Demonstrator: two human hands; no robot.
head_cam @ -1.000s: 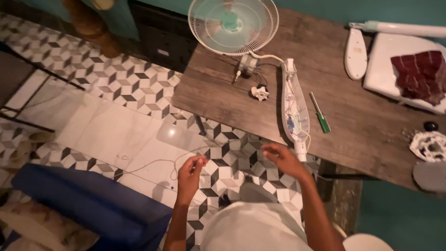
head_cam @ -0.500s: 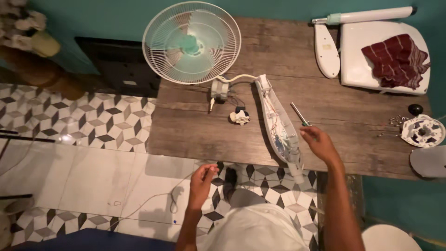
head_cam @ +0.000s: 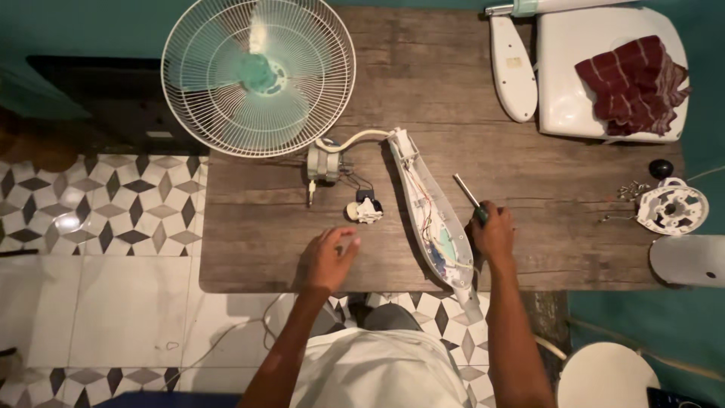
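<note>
A round white wire-caged fan head with pale green blades (head_cam: 258,75) is lying at the far left of the brown wooden plank surface (head_cam: 559,189). The left hand (head_cam: 329,259) is resting on the wood, grip released, near a small white part (head_cam: 368,211). A long white opened plastic casing (head_cam: 431,213) is lying between both hands. The right hand (head_cam: 493,234) is clenching its grip around a green-handled screwdriver (head_cam: 471,199).

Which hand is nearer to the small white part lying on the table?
The left hand. It rests just below and left of the small white part, not touching it. The right hand is farther right, beyond the open fan housing, on the screwdriver.
</note>
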